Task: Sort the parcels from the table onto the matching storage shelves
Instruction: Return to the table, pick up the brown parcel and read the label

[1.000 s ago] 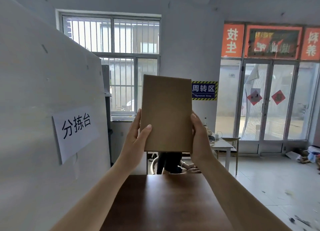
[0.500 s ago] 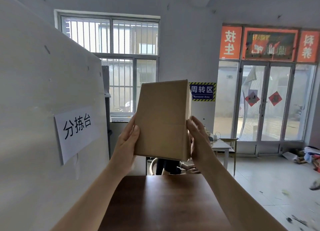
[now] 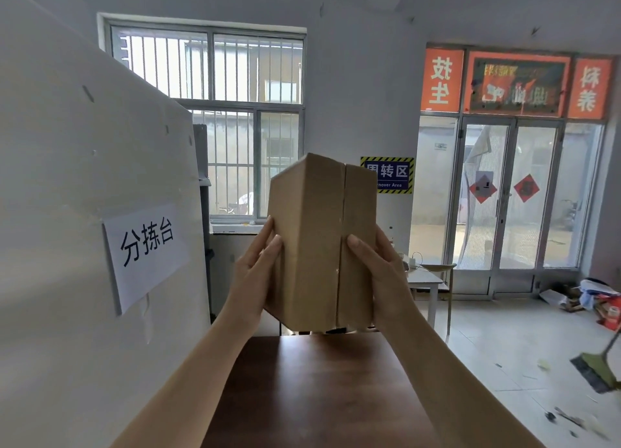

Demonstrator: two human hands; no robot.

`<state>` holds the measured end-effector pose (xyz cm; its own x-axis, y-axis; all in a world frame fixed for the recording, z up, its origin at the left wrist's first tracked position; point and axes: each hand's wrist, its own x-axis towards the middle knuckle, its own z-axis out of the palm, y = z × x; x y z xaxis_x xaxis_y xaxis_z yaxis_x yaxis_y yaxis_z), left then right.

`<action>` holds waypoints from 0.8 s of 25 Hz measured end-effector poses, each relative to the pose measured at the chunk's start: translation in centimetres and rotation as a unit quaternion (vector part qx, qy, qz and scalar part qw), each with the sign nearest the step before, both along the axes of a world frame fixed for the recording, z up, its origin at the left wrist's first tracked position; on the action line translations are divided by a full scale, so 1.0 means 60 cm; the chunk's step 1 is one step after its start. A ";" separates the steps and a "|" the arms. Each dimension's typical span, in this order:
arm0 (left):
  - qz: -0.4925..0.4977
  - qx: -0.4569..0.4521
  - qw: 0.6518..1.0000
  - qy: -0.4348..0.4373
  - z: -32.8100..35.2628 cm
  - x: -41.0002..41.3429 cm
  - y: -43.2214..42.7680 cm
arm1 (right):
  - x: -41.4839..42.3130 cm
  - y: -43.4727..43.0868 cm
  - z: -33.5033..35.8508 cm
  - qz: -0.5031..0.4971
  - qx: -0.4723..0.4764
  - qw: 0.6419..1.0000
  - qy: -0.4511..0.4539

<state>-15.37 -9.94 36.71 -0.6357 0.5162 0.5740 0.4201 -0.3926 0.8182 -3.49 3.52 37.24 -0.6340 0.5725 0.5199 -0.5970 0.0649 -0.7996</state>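
Note:
A plain brown cardboard parcel point(image 3: 316, 242) is held upright in the air above the far end of a dark wooden table point(image 3: 322, 390). My left hand point(image 3: 255, 273) grips its left side and my right hand point(image 3: 383, 276) grips its right side. One vertical corner of the parcel points toward me, and a flap seam runs down its right face. No label shows on the faces I see. No storage shelves are in view.
A white partition point(image 3: 67, 212) with a paper sign point(image 3: 146, 249) stands close on the left. A small white table point(image 3: 425, 279) sits beyond the parcel. Glass doors point(image 3: 510, 199) are at the far right, with litter point(image 3: 601, 300) and a broom point(image 3: 598, 367) on the floor.
The parcel has been turned about its upright axis, from a flat broad face toward me to a corner toward me, and it has dropped a little lower. Both hands kept hold.

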 end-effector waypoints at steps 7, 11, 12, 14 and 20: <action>-0.080 0.013 0.995 0.052 -0.004 0.038 -0.015 | 0.021 -0.026 0.008 0.038 -0.023 0.998 0.034; -0.077 0.069 0.993 0.050 0.002 0.057 -0.026 | 0.030 -0.044 0.007 -0.001 0.001 0.999 0.036; -0.057 0.083 0.993 0.062 0.003 0.065 -0.029 | 0.034 -0.048 0.007 -0.012 0.005 0.999 0.041; -0.026 0.100 0.990 0.093 0.007 0.077 -0.037 | 0.040 -0.053 0.006 -0.029 0.014 0.998 0.056; 0.022 0.114 0.987 0.110 0.001 0.090 -0.043 | 0.050 -0.063 0.004 -0.041 0.020 0.997 0.056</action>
